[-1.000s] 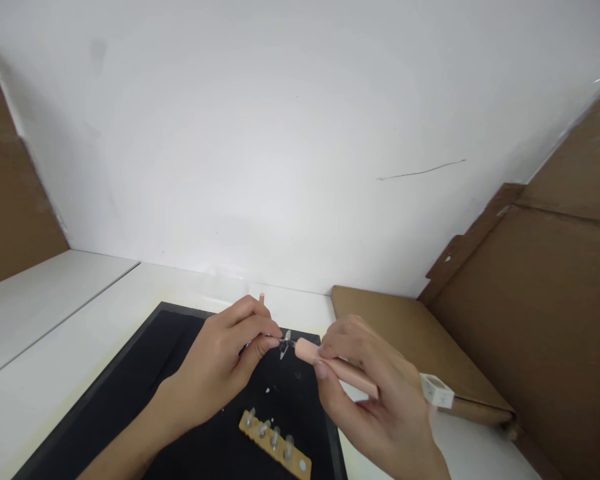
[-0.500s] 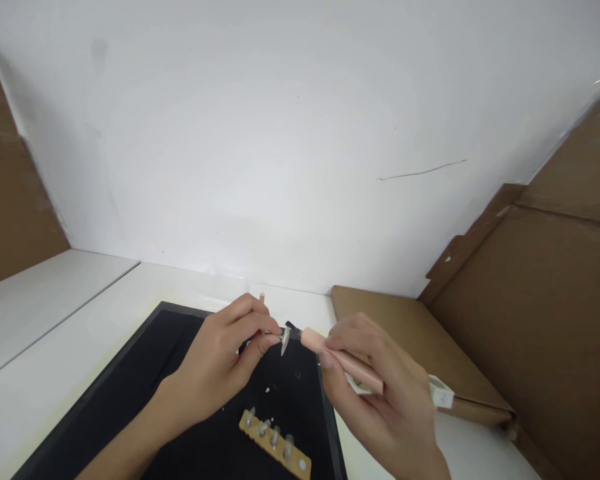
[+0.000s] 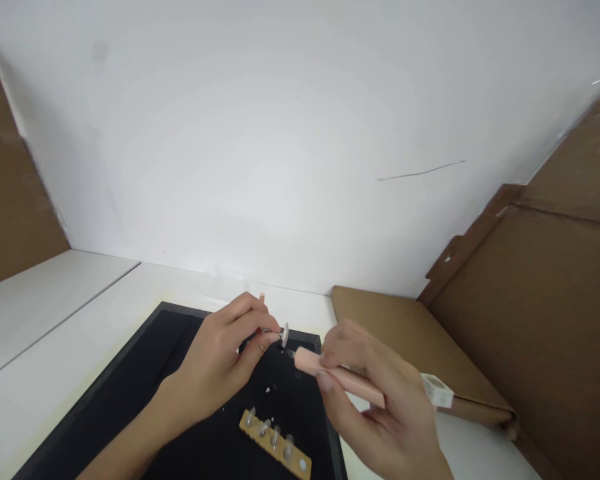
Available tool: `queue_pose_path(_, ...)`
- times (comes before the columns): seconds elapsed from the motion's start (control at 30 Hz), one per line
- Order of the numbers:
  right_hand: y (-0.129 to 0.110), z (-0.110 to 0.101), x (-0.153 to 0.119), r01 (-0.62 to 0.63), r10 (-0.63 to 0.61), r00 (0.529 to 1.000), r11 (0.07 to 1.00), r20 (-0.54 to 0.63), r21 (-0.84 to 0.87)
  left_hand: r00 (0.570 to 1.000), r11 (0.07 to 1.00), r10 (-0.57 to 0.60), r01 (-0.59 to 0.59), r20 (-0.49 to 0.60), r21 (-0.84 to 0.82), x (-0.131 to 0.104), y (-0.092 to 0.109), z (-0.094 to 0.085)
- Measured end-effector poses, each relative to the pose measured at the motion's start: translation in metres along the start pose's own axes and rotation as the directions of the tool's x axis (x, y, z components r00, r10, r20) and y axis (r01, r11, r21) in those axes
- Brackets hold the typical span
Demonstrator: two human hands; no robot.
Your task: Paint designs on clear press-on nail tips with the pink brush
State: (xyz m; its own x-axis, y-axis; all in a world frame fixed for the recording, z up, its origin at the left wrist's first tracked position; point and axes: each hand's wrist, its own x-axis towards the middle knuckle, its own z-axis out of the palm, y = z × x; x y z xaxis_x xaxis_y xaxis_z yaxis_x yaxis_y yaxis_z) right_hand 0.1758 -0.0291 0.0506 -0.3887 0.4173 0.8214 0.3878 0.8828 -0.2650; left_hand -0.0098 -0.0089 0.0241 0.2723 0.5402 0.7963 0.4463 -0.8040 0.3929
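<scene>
My left hand (image 3: 225, 350) is closed in a pinch at the centre. A small whitish, nail-shaped piece (image 3: 285, 335) sticks out past its fingertips, and a short pink end shows above the knuckles. My right hand (image 3: 380, 393) is wrapped round the thick pink handle of a brush (image 3: 350, 385), tilted with its tip up and left. Slightly blurred, the brush tip lies just below and right of the whitish piece, seemingly apart from it. Below the hands, a yellow-tan strip (image 3: 275, 443) bears several clear upright pieces and a white dot at its near end.
A black mat or tray (image 3: 180, 340) with small white specks lies under the hands on the white table (image 3: 55, 360). At the right, a flat cardboard box (image 3: 380, 303) lies behind a small white block (image 3: 437, 391). Cardboard panels stand left and right, with a white wall behind.
My right hand has lowered the brush tip from beside the whitish piece to just below it. That piece has turned slightly in my left fingers, while the left hand has barely moved.
</scene>
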Motion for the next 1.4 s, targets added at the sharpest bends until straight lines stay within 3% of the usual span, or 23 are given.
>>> queue_pose_path(0.17,0.000,0.001,-0.003,-0.040,0.036,0.997,0.997,-0.073,-0.060,1.000,1.000,-0.001,0.001,0.001,0.002,-0.003,0.002,-0.002)
queue_pose_path(0.53,0.002,-0.003,0.002,0.010,-0.013,0.997,0.999,0.074,0.042,1.000,1.000,0.000,-0.001,-0.019,-0.011,0.001,0.001,0.000)
queue_pose_path(0.8,0.005,0.001,-0.006,-0.026,0.022,0.995,0.999,-0.098,-0.043,0.999,1.000,0.003,-0.003,-0.035,-0.021,-0.004,0.000,0.000)
queue_pose_path(1.17,0.000,-0.004,0.001,0.009,-0.013,0.997,0.998,0.075,0.054,0.998,0.998,-0.034,0.030,-0.056,-0.060,0.000,0.000,0.002)
queue_pose_path(1.4,0.005,0.001,-0.008,-0.019,0.021,0.998,0.999,-0.065,0.034,0.997,0.998,-0.036,0.032,-0.073,-0.063,-0.006,-0.003,0.002)
